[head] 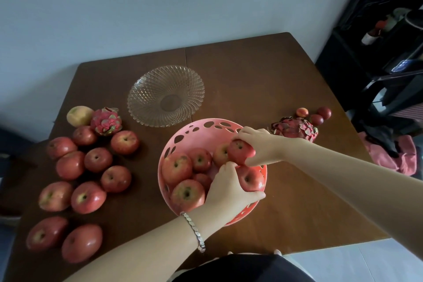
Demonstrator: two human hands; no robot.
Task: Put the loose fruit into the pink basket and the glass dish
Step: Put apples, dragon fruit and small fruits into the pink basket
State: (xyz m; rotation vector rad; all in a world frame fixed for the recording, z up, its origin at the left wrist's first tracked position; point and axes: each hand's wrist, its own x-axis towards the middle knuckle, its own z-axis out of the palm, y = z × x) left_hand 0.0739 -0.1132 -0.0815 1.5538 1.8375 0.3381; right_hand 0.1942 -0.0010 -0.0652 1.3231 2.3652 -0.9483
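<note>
The pink basket (201,131) with cut-out holes stands near the middle of the brown table and holds several red apples. My right hand (261,144) is shut on a red apple (239,151) over the basket's right side. Just below it, my left hand (229,190) grips another red apple (250,179) at the basket's near right rim. The glass dish (166,95) lies empty behind the basket. Several loose apples (98,159) are spread over the table's left side.
A yellow fruit (79,115) and a dragon fruit (105,121) sit at the left back. Another dragon fruit (295,129) and three small red fruits (317,114) lie right of the basket. A wall runs behind the table; dark furniture (377,52) stands right.
</note>
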